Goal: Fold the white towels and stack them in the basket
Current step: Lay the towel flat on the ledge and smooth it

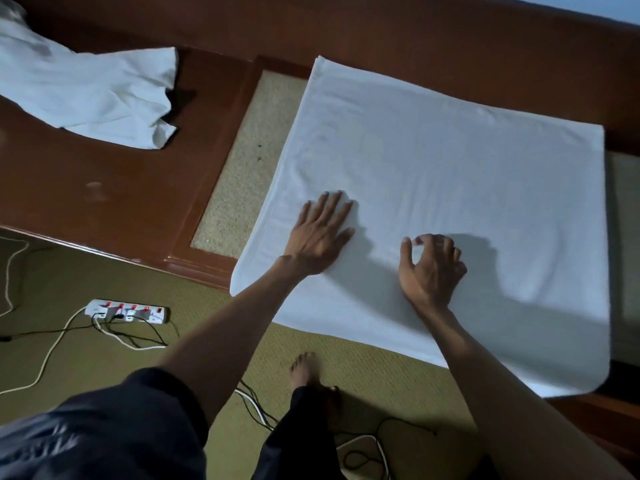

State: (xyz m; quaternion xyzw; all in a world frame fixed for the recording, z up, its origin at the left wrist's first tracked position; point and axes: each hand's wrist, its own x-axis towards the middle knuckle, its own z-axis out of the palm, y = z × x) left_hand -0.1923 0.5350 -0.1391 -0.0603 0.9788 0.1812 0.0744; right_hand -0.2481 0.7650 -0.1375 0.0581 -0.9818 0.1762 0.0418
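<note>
Nearest the lens, a dark blue fabric garment (104, 438) is seen at the lower left, with two bare forearms reaching out from it. A large white terry towel (450, 150) is spread flat and smooth ahead of them on a glossy reddish-brown wooden platform (104, 188), its near edge overhanging towards the floor. Its longer side appears to run left to right across the person, so the coming fold is judged to turn on the far right edge, which lies well apart from both hands. A second white towel, crumpled and soft (86, 91), is left on the platform at the far left. No basket is shown. The left hand (320, 233) is laid flat on the towel with fingers spread, near its left edge. The right hand (431, 268) is set on the cloth just beside it, fingers arched; whether cloth is pinched cannot be told. A white plastic power strip (128, 310) lies on the floor.
</note>
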